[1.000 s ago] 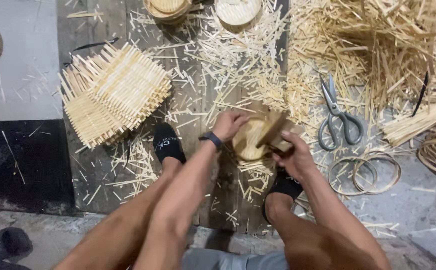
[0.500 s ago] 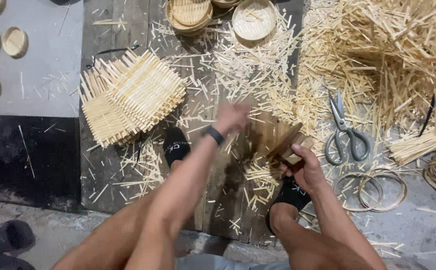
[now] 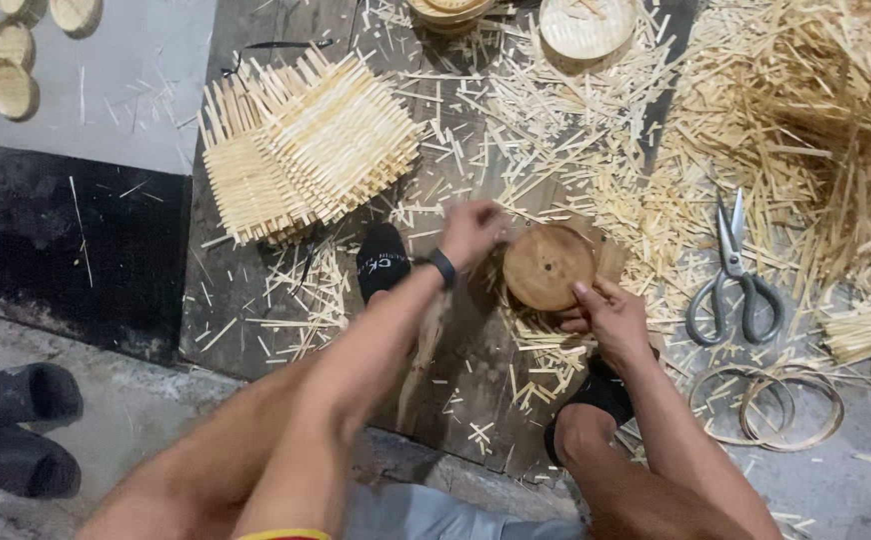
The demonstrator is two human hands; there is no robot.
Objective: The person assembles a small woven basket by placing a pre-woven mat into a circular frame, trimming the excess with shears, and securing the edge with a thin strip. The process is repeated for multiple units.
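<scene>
Right hand [image 3: 611, 315] pinches the round wooden disc [image 3: 549, 267] at its lower right edge; left hand [image 3: 471, 230], loosely curled and empty, sits just left of it.

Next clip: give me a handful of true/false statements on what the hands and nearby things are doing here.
1. The right hand touches the round wooden disc. True.
2. The scissors are in the left hand. False: they lie on the floor to the right, untouched.
3. A stack of woven mats lies left of the disc. True.
4. The left wrist is bare. False: it wears a dark band.
5. Thin hoops lie on the floor to the right. True.
</scene>
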